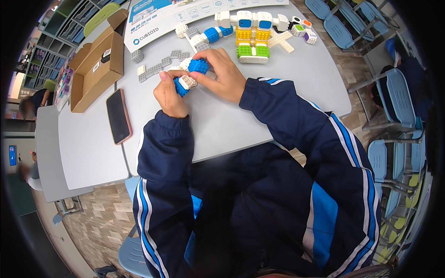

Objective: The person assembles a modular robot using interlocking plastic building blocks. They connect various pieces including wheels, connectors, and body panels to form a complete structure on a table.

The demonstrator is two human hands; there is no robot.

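Both hands work over the far part of a pale grey table (pixel 259 116), close together. The left hand (pixel 169 96) is curled closed, its fingers pinching a blue studded plastic block with a white studded connector piece on its face (pixel 184 84). The right hand (pixel 224 74) is bent at the knuckles, its fingertips pressed around a second blue studded plastic block (pixel 198 66) that sits just above and touching the first one; the two blocks meet between the hands, just off or on the table surface, which cannot be told. Just beyond the hands lies a scatter of small grey square tiles (pixel 160 62). Farther back stands a built figure of white, blue, yellow and green plastic blocks (pixel 252 34), lying flat, with a white cross-shaped plate (pixel 282 41) beside it and small multicoloured cubes (pixel 303 28) to its right. A printed white-and-blue sheet (pixel 162 21) lies at the far edge. To the left, a dark smartphone in an orange-brown case (pixel 118 116) lies flat, and an open brown cardboard box (pixel 95 69) rests behind it.
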